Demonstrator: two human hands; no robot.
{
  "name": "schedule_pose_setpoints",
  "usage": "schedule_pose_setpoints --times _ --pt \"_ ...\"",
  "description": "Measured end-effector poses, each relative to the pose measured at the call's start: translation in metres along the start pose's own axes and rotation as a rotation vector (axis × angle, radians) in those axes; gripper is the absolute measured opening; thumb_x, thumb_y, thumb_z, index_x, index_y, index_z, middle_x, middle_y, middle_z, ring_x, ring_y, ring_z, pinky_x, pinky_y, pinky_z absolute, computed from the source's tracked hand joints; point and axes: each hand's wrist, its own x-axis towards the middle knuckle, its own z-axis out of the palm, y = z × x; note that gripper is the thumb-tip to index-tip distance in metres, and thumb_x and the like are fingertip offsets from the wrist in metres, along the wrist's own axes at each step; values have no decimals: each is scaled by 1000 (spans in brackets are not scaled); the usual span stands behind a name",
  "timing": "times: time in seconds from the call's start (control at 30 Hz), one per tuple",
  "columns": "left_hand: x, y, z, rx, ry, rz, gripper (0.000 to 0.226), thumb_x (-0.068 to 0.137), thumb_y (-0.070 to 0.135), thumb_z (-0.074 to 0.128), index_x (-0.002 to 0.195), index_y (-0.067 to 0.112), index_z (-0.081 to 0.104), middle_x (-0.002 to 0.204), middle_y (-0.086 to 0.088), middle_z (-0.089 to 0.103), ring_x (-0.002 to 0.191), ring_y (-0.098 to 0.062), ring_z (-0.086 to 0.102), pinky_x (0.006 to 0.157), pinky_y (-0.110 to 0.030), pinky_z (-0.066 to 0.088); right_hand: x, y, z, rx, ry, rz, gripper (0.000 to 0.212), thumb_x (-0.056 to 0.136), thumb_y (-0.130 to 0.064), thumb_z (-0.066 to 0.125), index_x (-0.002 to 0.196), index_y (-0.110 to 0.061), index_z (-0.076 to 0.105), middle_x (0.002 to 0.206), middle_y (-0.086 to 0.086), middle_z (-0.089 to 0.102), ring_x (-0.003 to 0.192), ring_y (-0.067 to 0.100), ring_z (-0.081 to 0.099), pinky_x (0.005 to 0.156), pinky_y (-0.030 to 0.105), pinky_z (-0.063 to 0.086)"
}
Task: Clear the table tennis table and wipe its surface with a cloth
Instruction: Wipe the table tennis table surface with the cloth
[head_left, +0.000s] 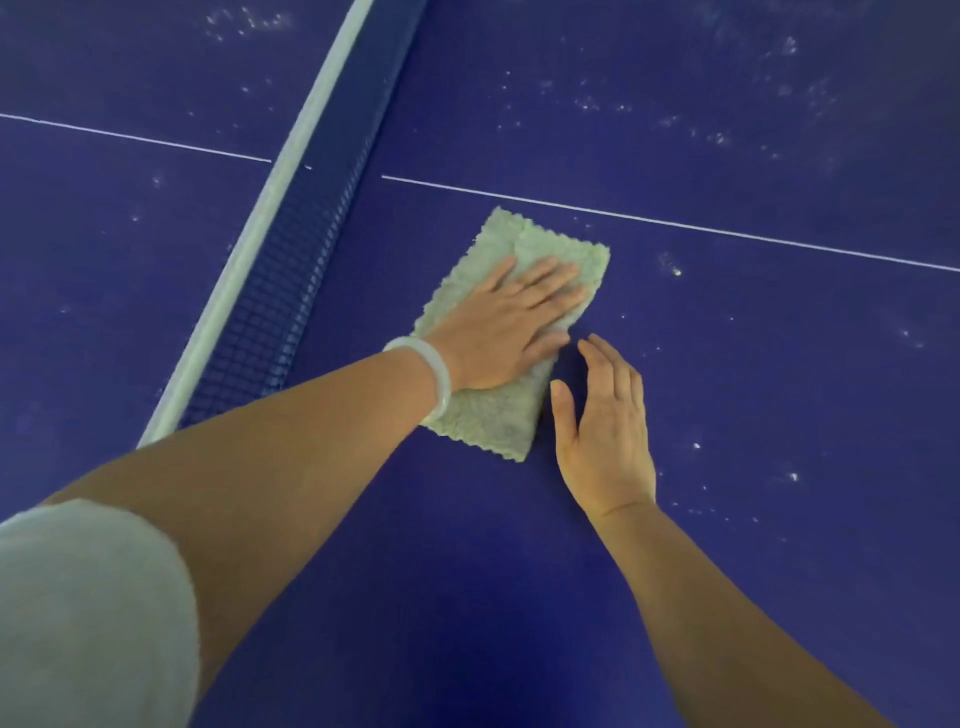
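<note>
Lower left of the frame: my pale grey sleeve (88, 613). Centre right: my right grip (605, 436), fingers straight and holding nothing, over the dark blue tabletop (467, 597), just beside the pale green fluffy rectangular cloth (493, 421). Centre: my left grip (511, 325), fingers straight, pressed flat on that cloth; a whitish bangle (436, 379) rings its wrist. Beyond: a thin white line (675, 224). Upper left: the blue mesh net (291, 270), white-banded on top.

The cloth (511, 332) lies on the table (727, 364), right of the net (280, 291).
</note>
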Motion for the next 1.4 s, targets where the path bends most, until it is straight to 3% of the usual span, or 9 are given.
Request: schedule_pose_setpoints --times 0.3,0.5,0.6,0.8,0.93,1.07,1.17,1.33,1.4 --pt "59 -56 -18 -105 54 -458 59 104 47 12 159 26 7 166 3 -1 152 -16 -8 123 -49 -4 1 -1 0 -78 -51 -13 61 99 -48 29 151 -16 34 156 -4 31 146 14 22 122 34 23" --pt "90 8 -17 -37 -30 52 54 106 45 16 157 34 5 166 11 -1 152 -11 -6 123 -42 -5 2 2 2 -39 -11 -31 58 99 -48 32 146 -14 41 150 -3 39 141 13 29 120 30 26" --pt "57 -5 -15 -42 -16 74 54 105 45 16 157 35 5 165 12 -1 152 -10 -6 123 -42 -4 2 4 3 -13 1 -35 56 100 -48 35 144 -14 43 150 -3 40 140 12 30 119 29 27" --pt "-13 -11 -10 -54 25 -208 54 105 46 13 157 35 6 166 12 0 151 -8 -7 123 -41 -5 -23 18 -40 83 136 -44 46 102 -33 46 142 -12 47 152 -1 39 143 22 30 120 41 26" --pt "-12 -1 -5 -99 59 -526 58 103 49 8 158 30 6 166 7 -2 152 -12 -9 123 -45 -4 -97 90 -89 7 380 244 49 101 -33 42 140 -5 45 151 8 40 141 27 32 117 52 29" --pt "-5 37 0 -101 67 -696 62 102 49 5 159 25 3 166 2 -3 152 -19 -9 122 -50 -4 -132 127 -85 -182 299 342 59 101 -39 36 146 -1 38 157 11 34 146 25 22 122 50 19" --pt "-8 86 4 -99 64 -539 61 102 49 6 158 24 2 166 1 -4 152 -18 -10 123 -49 -4 -127 125 -83 -282 238 314 62 102 -43 30 151 -6 32 160 7 29 149 21 20 125 42 8" --pt "-29 114 11 55 5 168 60 104 50 12 159 27 8 166 4 1 153 -15 -6 123 -44 -3 -127 128 -83 -308 234 312 61 105 -45 25 151 -7 32 160 6 30 149 21 22 125 40 5" --pt "-29 96 9 60 6 122 60 103 49 9 159 27 8 166 4 3 153 -14 -5 123 -43 -4 -127 129 -83 -329 216 312 61 104 -45 27 153 -8 31 161 5 28 150 20 20 125 41 5"
